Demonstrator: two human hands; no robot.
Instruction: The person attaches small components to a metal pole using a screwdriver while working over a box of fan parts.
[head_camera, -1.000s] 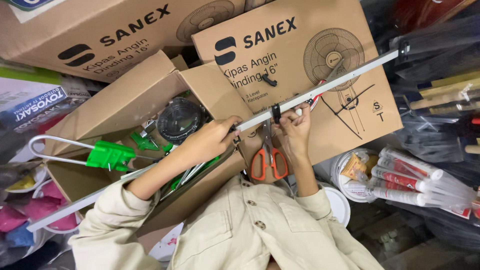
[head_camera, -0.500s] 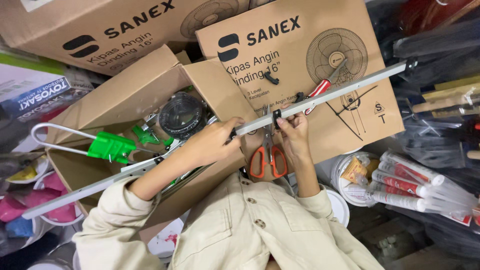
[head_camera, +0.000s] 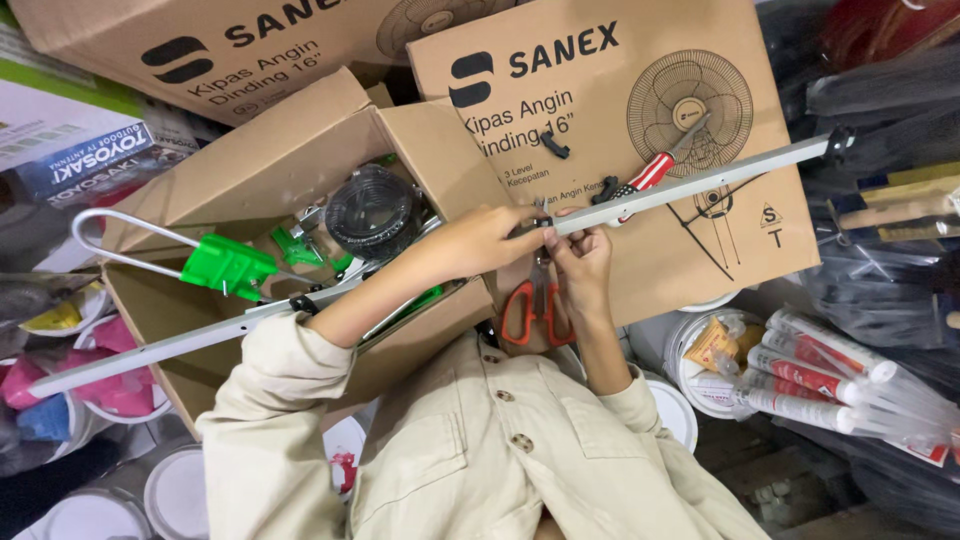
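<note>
A long silver metal bar (head_camera: 700, 182) runs from the lower left to the upper right over an open cardboard box (head_camera: 290, 150). My left hand (head_camera: 488, 240) grips the bar at its middle. Just right of it, my right hand (head_camera: 580, 262) pinches a small fitting on the bar's underside. Red-handled scissors (head_camera: 537, 312) lie under my hands on the closed fan box (head_camera: 720, 250). A red-handled screwdriver (head_camera: 652, 173) lies on that box just behind the bar.
Inside the open box are a green plastic bracket (head_camera: 228, 265) on a bent metal loop and a black cable coil (head_camera: 372, 212). Sealant tubes (head_camera: 820, 375) and white buckets (head_camera: 690, 345) sit at the right. More tubs and bags crowd the left.
My left hand has slid along the bar toward my right hand. The bar's right end sits slightly lower in view.
</note>
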